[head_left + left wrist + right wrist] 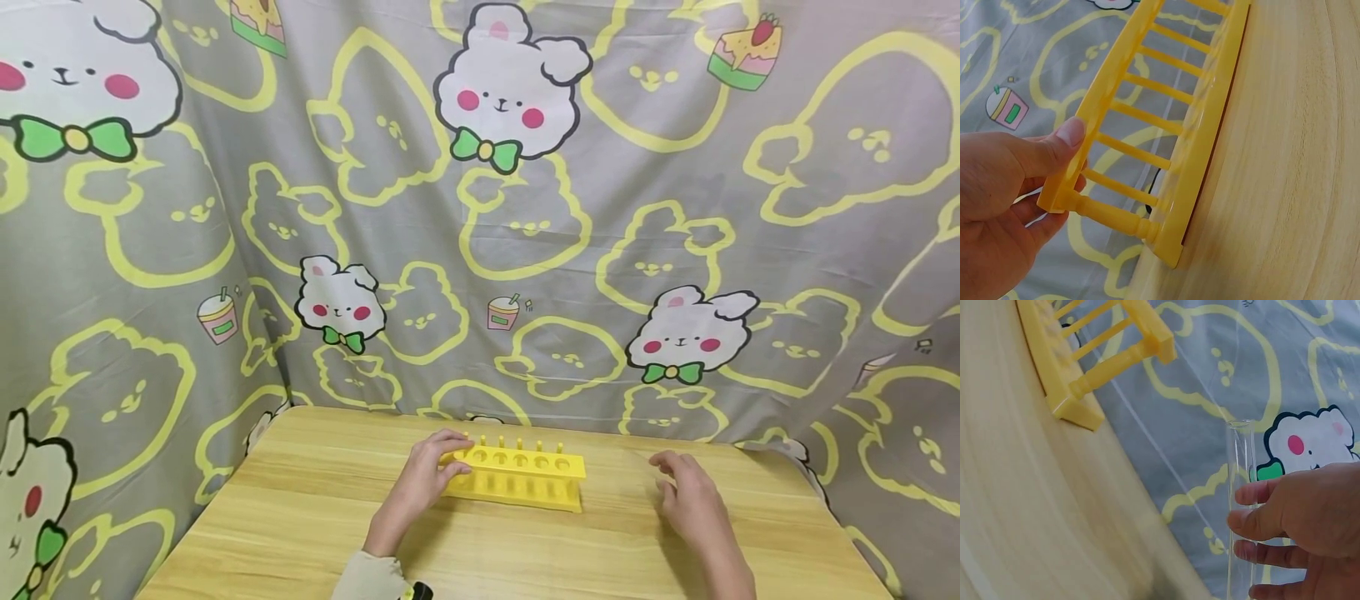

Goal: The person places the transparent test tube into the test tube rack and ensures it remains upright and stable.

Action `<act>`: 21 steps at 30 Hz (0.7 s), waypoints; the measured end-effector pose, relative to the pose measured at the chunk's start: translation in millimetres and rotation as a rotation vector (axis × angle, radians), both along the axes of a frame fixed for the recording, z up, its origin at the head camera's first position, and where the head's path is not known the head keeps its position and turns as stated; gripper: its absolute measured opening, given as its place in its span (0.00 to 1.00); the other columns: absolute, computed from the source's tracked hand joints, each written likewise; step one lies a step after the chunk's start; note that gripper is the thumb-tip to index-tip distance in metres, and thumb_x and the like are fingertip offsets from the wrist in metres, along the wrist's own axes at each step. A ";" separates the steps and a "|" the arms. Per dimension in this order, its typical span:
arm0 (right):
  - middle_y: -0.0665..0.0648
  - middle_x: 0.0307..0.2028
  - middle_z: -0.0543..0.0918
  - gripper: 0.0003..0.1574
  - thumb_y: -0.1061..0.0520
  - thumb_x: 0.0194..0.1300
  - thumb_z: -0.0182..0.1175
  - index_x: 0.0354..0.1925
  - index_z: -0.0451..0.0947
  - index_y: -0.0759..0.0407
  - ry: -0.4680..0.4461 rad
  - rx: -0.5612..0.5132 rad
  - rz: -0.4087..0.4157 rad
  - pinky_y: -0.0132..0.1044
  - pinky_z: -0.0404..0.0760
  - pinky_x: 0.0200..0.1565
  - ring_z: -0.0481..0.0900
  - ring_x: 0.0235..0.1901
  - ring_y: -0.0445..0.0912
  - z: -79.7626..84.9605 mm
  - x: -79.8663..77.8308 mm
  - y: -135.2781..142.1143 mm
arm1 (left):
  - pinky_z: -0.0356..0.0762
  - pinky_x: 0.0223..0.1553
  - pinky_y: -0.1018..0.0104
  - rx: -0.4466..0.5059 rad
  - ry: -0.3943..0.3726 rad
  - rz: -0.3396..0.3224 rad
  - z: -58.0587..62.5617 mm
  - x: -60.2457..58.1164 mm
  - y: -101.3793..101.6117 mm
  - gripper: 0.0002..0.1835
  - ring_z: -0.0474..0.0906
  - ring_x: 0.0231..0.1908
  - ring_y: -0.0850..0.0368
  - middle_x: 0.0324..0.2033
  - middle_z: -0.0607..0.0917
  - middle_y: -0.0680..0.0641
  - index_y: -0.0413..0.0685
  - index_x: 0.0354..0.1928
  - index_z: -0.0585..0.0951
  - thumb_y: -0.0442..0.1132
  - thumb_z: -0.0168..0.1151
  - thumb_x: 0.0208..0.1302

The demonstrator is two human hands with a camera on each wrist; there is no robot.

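A yellow test tube rack (558, 472) stands on the wooden table, with a row of round holes in its top plate and upright pegs behind them. My left hand (423, 475) grips the left end of that top plate, its thumb (1071, 134) on the near side and fingers curled beneath. To the right of the rack, my right hand (696, 500) holds a clear glass test tube (1240, 450) between thumb and fingers. The tube looks empty in the right wrist view and barely shows in the head view. Hand and tube are apart from the rack.
The light wooden table (525, 558) reaches back to a grey patterned curtain (540, 275), which also hangs along the left and right sides. A beige sleeve (367, 577) covers the left forearm, with a dark band (422, 591) beside it.
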State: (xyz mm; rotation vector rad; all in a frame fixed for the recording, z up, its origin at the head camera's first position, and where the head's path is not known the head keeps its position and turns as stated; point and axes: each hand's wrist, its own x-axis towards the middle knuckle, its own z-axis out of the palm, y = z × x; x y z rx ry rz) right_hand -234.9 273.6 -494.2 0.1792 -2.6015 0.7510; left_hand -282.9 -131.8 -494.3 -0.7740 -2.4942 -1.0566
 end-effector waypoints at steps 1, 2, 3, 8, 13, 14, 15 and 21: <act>0.66 0.43 0.82 0.21 0.77 0.59 0.64 0.50 0.79 0.65 0.004 -0.002 0.002 0.65 0.82 0.46 0.83 0.46 0.66 1.2 0.6 -0.2 | 0.82 0.57 0.50 -0.002 0.002 0.002 0.1 0.3 -0.1 0.19 0.83 0.53 0.43 0.51 0.86 0.41 0.36 0.52 0.86 0.31 0.75 0.57; 0.66 0.43 0.82 0.20 0.76 0.60 0.64 0.50 0.79 0.65 0.010 -0.004 0.002 0.65 0.82 0.46 0.83 0.47 0.66 2.2 1.2 -0.4 | 0.82 0.57 0.50 -0.003 0.006 0.002 0.0 0.5 -0.2 0.19 0.83 0.53 0.42 0.51 0.86 0.41 0.36 0.52 0.86 0.31 0.75 0.57; 0.66 0.44 0.82 0.20 0.76 0.60 0.64 0.50 0.79 0.65 0.015 -0.006 0.001 0.66 0.82 0.47 0.83 0.47 0.66 3.1 1.6 -0.5 | 0.82 0.56 0.50 -0.004 0.011 0.001 -0.3 0.6 -0.3 0.19 0.83 0.53 0.42 0.51 0.86 0.40 0.36 0.52 0.86 0.31 0.75 0.57; 0.68 0.45 0.82 0.20 0.75 0.61 0.65 0.52 0.79 0.67 0.044 -0.020 0.004 0.67 0.81 0.48 0.83 0.47 0.67 6.8 2.5 -1.4 | 0.83 0.54 0.50 0.001 0.050 -0.008 -1.8 0.8 -0.9 0.18 0.83 0.52 0.42 0.50 0.86 0.39 0.36 0.51 0.86 0.31 0.75 0.58; 0.67 0.46 0.83 0.22 0.75 0.61 0.66 0.53 0.78 0.66 0.065 -0.046 0.007 0.66 0.81 0.48 0.82 0.47 0.65 9.8 2.9 -3.9 | 0.83 0.56 0.50 0.003 0.033 -0.004 -2.3 -0.1 -1.5 0.19 0.83 0.53 0.42 0.51 0.86 0.40 0.36 0.51 0.87 0.32 0.75 0.58; 0.66 0.46 0.83 0.21 0.75 0.61 0.66 0.53 0.78 0.66 0.074 -0.053 0.009 0.66 0.81 0.48 0.82 0.47 0.64 10.5 2.7 -4.6 | 0.83 0.56 0.51 0.004 0.023 -0.002 -2.3 -0.2 -1.6 0.19 0.83 0.53 0.43 0.51 0.86 0.40 0.36 0.52 0.87 0.32 0.75 0.58; 0.66 0.46 0.83 0.21 0.75 0.61 0.66 0.52 0.78 0.66 0.088 -0.060 0.009 0.65 0.81 0.48 0.82 0.46 0.63 11.4 2.8 -5.4 | 0.82 0.56 0.51 0.004 0.015 -0.001 -2.4 -0.3 -1.7 0.19 0.82 0.53 0.43 0.51 0.86 0.41 0.36 0.52 0.86 0.32 0.75 0.58; 0.63 0.45 0.84 0.21 0.73 0.62 0.67 0.53 0.79 0.65 0.125 -0.084 0.015 0.61 0.83 0.44 0.83 0.45 0.60 15.6 0.3 -8.1 | 0.81 0.57 0.49 0.010 0.000 -0.007 -2.6 -1.0 -1.6 0.19 0.82 0.54 0.41 0.52 0.85 0.38 0.36 0.53 0.86 0.32 0.74 0.59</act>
